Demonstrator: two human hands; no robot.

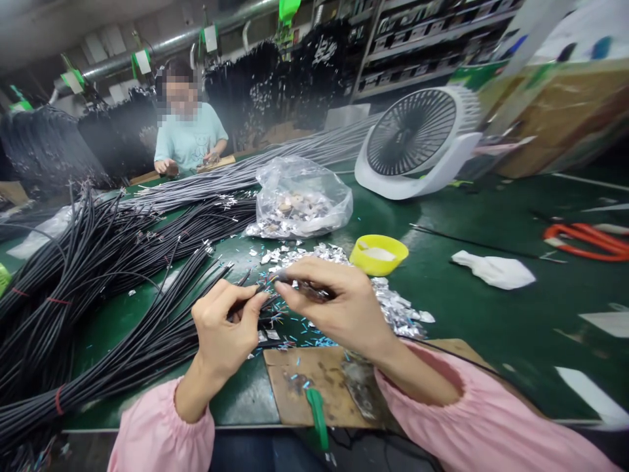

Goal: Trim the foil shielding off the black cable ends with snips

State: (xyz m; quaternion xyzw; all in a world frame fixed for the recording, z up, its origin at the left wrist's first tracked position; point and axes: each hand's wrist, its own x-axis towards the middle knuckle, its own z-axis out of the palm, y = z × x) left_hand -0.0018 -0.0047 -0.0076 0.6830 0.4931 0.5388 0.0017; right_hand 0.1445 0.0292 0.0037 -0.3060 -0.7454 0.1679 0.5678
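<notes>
My left hand (pixel 227 321) is closed, with thumb and forefinger pinching a thin black cable (pixel 259 288) close to its end. My right hand (pixel 341 305) meets it from the other side, fingertips pressed together at the small coloured wires (pixel 269 280) there. A dark length of cable shows inside the right hand's curl, and a black cable trails out past the right wrist. How the pieces meet between the fingertips is too small to make out. Below the hands lie blue wire scraps (pixel 324 341) and silvery foil scraps (pixel 400 308).
Bundles of black cables (pixel 122 354) fill the left side. Ahead are a clear bag (pixel 304 203) of scraps, a yellow dish (pixel 379 254) and a white fan (pixel 417 141). Orange-handled scissors (pixel 584 239) lie right; a stained board (pixel 295 380) is nearest. A person (pixel 189 137) sits opposite.
</notes>
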